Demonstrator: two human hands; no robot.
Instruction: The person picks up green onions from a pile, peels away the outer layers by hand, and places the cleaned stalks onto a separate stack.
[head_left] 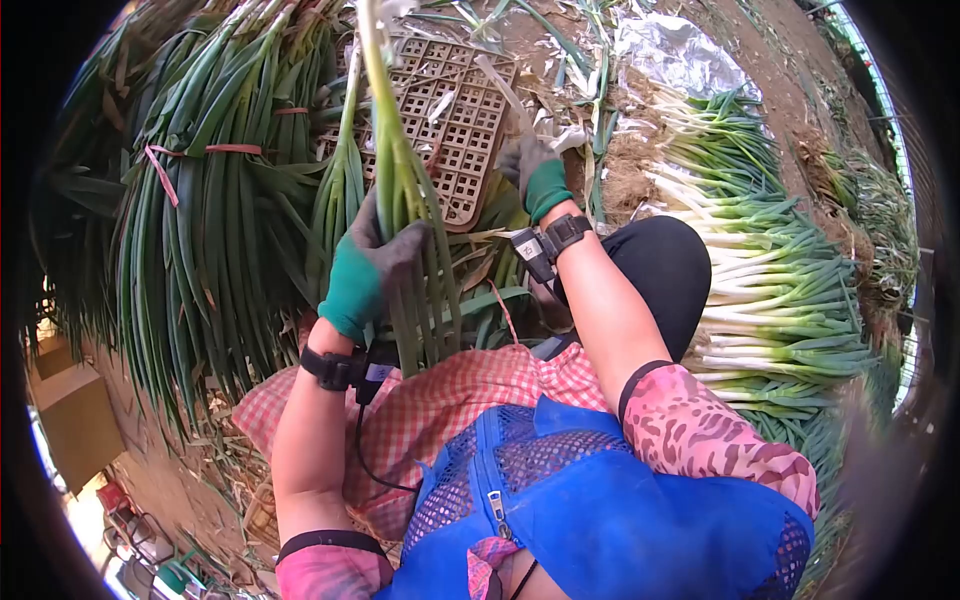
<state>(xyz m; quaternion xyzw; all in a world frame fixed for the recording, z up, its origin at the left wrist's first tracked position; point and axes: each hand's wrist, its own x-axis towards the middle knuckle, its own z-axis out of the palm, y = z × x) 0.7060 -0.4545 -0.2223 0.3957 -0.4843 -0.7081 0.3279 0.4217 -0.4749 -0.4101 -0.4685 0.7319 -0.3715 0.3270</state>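
Note:
My left hand (378, 262), in a green and grey glove, is closed around the leafy part of a green onion (393, 150). Its pale stem points up past the top edge, and its leaves hang down over my lap. My right hand (537, 178), gloved alike, is closed at the lower end of a pale strip of peeled leaf (505, 92); its fingertips are partly hidden. Just left of the held onion leans another green onion (343, 165). Beneath the strip lies a tan plastic crate (462, 125) with a grid of holes.
Large bundles of green onions (215, 240), tied with pink bands (235, 149), stand at the left. A long row of cleaned green onions (745, 270) lies at the right, near a silvery sheet (680, 55). Peeled scraps litter the soil. A cardboard box (80, 425) sits at lower left.

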